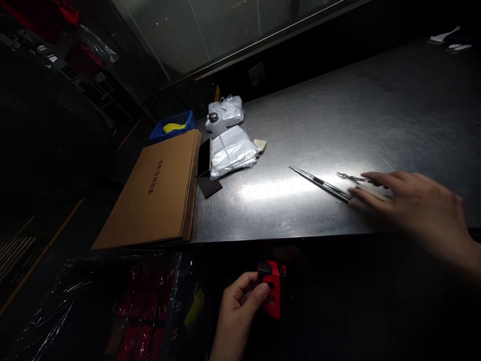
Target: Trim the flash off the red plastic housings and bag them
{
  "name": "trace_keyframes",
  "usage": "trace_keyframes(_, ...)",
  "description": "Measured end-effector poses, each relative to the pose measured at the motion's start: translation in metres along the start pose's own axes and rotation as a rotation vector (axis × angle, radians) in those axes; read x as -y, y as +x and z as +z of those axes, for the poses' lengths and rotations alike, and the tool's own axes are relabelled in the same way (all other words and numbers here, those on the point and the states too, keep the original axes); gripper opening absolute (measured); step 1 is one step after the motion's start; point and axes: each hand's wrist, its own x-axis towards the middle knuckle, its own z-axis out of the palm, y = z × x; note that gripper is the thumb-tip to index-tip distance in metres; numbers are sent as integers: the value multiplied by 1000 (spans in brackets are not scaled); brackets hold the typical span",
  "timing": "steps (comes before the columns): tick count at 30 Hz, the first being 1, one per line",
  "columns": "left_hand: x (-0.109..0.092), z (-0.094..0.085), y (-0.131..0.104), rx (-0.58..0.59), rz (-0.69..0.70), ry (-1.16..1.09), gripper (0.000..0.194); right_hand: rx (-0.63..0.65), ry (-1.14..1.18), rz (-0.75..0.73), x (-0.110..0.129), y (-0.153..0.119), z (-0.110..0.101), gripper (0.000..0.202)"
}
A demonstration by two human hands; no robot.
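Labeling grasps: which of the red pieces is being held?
The red-and-black piece in the left hand; the other red pieces lie grouped in the plastic-lined box.

A: Bench (338,120), left side?
B: Cardboard stack (158,185). Bin (191,120) behind it; bags (233,150) just right, bottle (218,126) behind bags.
A: Right side?
B: Tool (322,183) lying just left of right hand (423,200).
A: Before the bench?
B: Left hand (238,311), part (275,291) in its grip. Box (176,278) farther left, packed parts (145,303) inside in rows.

A blocky red part (276,288) is in the left hand (239,305), metal tools (320,182) beside the right hand (419,200).
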Motion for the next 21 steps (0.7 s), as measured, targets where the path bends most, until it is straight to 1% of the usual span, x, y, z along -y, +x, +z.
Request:
trace_keyframes(2, 0, 1, -1, 13, -18, -46, 31, -6, -26, 18, -7, 17, 8, 73)
trace_keyframes(4, 1, 1, -1, 2, -16, -63, 35, -14, -23, -4, -5, 23, 14, 74)
trace_keyframes(7, 0, 3, -1, -42, -9, -58, 33, -15, 13, -56, 11, 19, 20, 68)
trace_keyframes(10, -1, 3, 1, -44, -15, -46, 31, 62, 73, -122, 34, 17, 27, 55)
trace_keyframes(13, -1, 3, 2, -43, -6, 0, 32, 136, 116, -123, 49, 24, 33, 43)
trace_keyframes(15, -1, 2, 2, -72, 28, 44, 31, 180, 158, -109, 52, 31, 33, 38)
trace_keyframes(17, 0, 1, 2, -103, 46, 53, 31, 218, 215, -93, 51, 34, 29, 38)
trace_keyframes(19, 2, 0, 2, -119, 27, 20, 33, 232, 273, -46, 47, 31, 23, 37)
trace_keyframes(21, 5, -2, 3, -117, -1, -15, 33, 241, 356, 22, 43, 20, 15, 36)
